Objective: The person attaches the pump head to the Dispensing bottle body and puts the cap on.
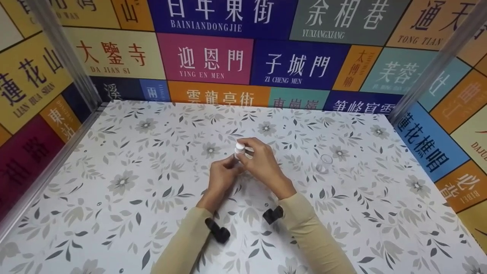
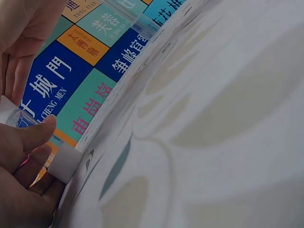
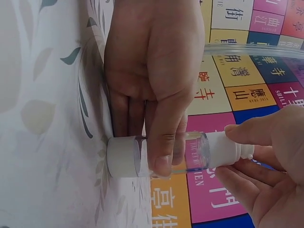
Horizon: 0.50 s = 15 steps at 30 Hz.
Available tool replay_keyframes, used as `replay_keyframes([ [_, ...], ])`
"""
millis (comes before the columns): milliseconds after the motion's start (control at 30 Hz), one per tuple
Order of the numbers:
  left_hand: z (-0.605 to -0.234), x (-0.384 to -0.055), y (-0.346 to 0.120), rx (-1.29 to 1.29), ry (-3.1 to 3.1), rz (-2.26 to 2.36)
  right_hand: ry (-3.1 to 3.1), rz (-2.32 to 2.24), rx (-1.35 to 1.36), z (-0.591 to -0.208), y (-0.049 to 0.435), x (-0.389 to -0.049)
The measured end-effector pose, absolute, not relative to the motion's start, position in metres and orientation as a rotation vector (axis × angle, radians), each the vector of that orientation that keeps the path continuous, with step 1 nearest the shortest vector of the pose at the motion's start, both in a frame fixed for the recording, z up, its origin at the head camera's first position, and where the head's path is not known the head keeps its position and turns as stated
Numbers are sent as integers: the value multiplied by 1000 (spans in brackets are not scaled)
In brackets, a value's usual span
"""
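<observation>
A small clear bottle [image 3: 195, 159] stands upright at the middle of the table, its white base [image 3: 122, 156] against the tabletop. My left hand [image 1: 222, 176] grips the clear body between thumb and fingers, low down. At the top, my right hand [image 1: 262, 158] pinches the white pump collar [image 3: 222, 149] with thumb and fingertips. A small white nozzle [image 3: 247, 151] shows beyond that collar. In the left wrist view, the white base [image 2: 65, 163] shows beneath the left fingers, and the right hand [image 2: 21, 47] is above.
A clear cup-shaped piece [image 1: 324, 164] stands on the table to the right of the hands. Leaf-and-flower print covers the tabletop [image 1: 125, 213]. Panels with coloured lettering [image 1: 205, 57] rise behind it. Each sleeve carries a black wrist mount [image 1: 218, 231].
</observation>
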<state>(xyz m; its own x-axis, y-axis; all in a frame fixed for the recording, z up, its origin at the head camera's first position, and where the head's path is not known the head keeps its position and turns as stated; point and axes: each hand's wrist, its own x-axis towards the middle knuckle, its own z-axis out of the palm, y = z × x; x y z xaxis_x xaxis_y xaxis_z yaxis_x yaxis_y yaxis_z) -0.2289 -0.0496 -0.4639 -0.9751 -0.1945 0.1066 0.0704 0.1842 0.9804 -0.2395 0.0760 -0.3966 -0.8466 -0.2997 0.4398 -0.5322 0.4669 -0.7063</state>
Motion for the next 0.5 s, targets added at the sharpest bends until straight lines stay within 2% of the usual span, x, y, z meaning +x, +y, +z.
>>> replay_keyframes([
  [500, -462, -228, -51, 127, -2257, -1883, -2409, 1361, 680, -401, 73, -241],
])
